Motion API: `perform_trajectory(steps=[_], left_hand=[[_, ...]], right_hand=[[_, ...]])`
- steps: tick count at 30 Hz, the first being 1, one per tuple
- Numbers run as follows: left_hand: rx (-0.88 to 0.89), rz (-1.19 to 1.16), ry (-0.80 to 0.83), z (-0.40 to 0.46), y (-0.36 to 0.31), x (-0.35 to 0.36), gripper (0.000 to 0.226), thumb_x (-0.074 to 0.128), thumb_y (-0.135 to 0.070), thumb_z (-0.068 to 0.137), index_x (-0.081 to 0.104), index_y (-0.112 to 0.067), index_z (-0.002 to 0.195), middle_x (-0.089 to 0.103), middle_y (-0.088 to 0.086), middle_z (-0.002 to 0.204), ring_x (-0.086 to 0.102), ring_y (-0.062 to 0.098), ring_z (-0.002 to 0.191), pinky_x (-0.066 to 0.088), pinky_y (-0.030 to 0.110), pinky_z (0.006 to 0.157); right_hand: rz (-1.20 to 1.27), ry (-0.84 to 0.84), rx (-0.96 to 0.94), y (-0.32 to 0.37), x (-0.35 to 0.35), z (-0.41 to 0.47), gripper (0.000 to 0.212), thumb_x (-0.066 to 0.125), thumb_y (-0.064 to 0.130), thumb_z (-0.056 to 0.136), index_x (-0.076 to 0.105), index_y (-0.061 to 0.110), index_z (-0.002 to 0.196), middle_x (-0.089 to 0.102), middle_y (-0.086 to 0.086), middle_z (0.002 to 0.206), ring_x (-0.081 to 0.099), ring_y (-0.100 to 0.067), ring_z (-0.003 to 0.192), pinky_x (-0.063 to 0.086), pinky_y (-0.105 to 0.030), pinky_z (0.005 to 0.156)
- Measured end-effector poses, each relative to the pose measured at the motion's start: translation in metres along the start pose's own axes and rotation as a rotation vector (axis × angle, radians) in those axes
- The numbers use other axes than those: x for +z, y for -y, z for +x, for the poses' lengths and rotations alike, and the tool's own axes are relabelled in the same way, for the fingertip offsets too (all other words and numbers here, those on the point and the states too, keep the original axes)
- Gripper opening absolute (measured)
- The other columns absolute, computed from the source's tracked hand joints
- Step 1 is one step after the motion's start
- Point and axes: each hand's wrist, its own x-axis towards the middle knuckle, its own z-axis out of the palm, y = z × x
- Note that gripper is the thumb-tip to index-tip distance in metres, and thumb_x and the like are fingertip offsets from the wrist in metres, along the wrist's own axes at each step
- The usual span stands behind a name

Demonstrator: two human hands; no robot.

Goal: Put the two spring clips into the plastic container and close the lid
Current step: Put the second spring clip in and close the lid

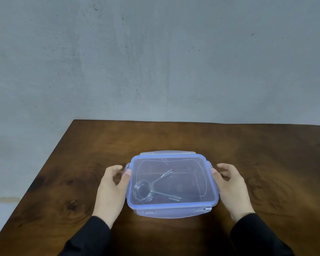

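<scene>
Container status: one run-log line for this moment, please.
container on table | lid on | clips inside | left hand, right hand at side latches

A dark wooden table (174, 137) stands against a grey concrete wall (155, 52).

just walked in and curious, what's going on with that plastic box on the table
A person in dark sleeves has a hand at each short end of a clear plastic container on a wooden table. The blue-rimmed lid is already on, and metal spring clips lie inside at the left. The left hand and right hand have thumbs at the side latches; the near latch flap looks folded down. Whether the side latches are snapped shut is unclear.
</scene>
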Motion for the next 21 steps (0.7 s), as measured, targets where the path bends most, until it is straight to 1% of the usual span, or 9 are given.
perform_trajectory(steps=[3,5,8,10,13,16,18,20,21], left_hand=[[0.144,0.113,0.006,-0.012,-0.005,-0.003,0.054,0.058,-0.038,0.094,0.045,-0.022,0.143,0.045,-0.008,0.145,0.043,0.014,0.132,0.036,0.033,0.106],[0.172,0.170,0.066,-0.018,-0.005,-0.003,0.060,0.057,-0.037,0.094,0.038,-0.023,0.149,0.036,-0.011,0.153,0.034,0.011,0.140,0.028,0.028,0.109],[0.137,0.163,0.184,-0.024,-0.003,0.002,0.066,0.052,-0.042,0.094,0.024,-0.031,0.153,0.025,-0.018,0.157,0.030,0.010,0.142,0.030,0.026,0.108],[0.104,0.125,0.211,-0.028,-0.002,0.005,0.069,0.048,-0.043,0.096,0.014,-0.034,0.155,0.026,-0.018,0.156,0.034,0.012,0.141,0.032,0.027,0.108],[0.035,0.028,0.195,-0.033,0.005,0.011,0.066,0.045,-0.044,0.097,0.014,-0.036,0.155,0.039,-0.015,0.150,0.043,0.011,0.134,0.036,0.027,0.106],[0.007,-0.069,0.185,-0.037,0.008,0.018,0.061,0.044,-0.041,0.098,0.020,-0.036,0.154,0.043,-0.021,0.143,0.045,0.003,0.124,0.036,0.022,0.102],[0.003,-0.126,0.186,-0.036,0.008,0.021,0.057,0.042,-0.039,0.100,0.022,-0.037,0.153,0.044,-0.022,0.140,0.045,0.000,0.119,0.037,0.023,0.102],[-0.018,-0.178,0.188,-0.035,0.008,0.023,0.055,0.041,-0.039,0.101,0.023,-0.039,0.153,0.044,-0.020,0.140,0.045,0.002,0.121,0.038,0.027,0.105],[-0.025,-0.200,0.187,-0.035,0.008,0.024,0.054,0.040,-0.039,0.101,0.023,-0.040,0.152,0.044,-0.021,0.140,0.046,0.003,0.122,0.039,0.026,0.105]], right_hand=[[-0.106,-0.016,-0.103,-0.002,-0.002,-0.006,0.029,0.063,0.031,0.098,0.065,0.018,0.124,0.059,0.003,0.119,0.060,-0.011,0.098,0.043,-0.015,0.066],[-0.163,-0.014,-0.155,-0.005,-0.002,-0.010,0.032,0.061,0.030,0.099,0.067,0.015,0.126,0.057,0.004,0.126,0.060,-0.014,0.108,0.043,-0.016,0.073],[-0.246,0.052,-0.182,-0.006,0.000,-0.014,0.041,0.058,0.033,0.100,0.061,0.016,0.136,0.059,0.002,0.134,0.054,-0.011,0.109,0.042,-0.010,0.071],[-0.236,0.099,-0.151,-0.003,0.003,-0.015,0.047,0.056,0.036,0.100,0.056,0.017,0.143,0.061,0.001,0.136,0.059,-0.016,0.114,0.052,-0.020,0.077],[-0.142,0.147,-0.075,-0.004,0.008,-0.018,0.049,0.051,0.038,0.102,0.051,0.019,0.147,0.065,0.002,0.132,0.063,-0.018,0.117,0.059,-0.033,0.089],[-0.060,0.156,-0.061,-0.011,0.010,-0.021,0.037,0.045,0.036,0.105,0.061,0.023,0.136,0.071,0.008,0.115,0.066,-0.011,0.104,0.062,-0.033,0.083],[-0.001,0.158,-0.040,-0.010,0.009,-0.021,0.028,0.043,0.031,0.107,0.067,0.028,0.121,0.071,0.012,0.107,0.066,-0.010,0.099,0.060,-0.027,0.075],[0.034,0.173,-0.028,-0.005,0.008,-0.021,0.027,0.042,0.027,0.108,0.064,0.040,0.101,0.069,0.018,0.098,0.066,-0.007,0.091,0.054,-0.018,0.064],[0.046,0.179,-0.028,-0.003,0.007,-0.020,0.027,0.041,0.027,0.108,0.061,0.042,0.097,0.068,0.020,0.096,0.065,-0.006,0.090,0.052,-0.016,0.061]])
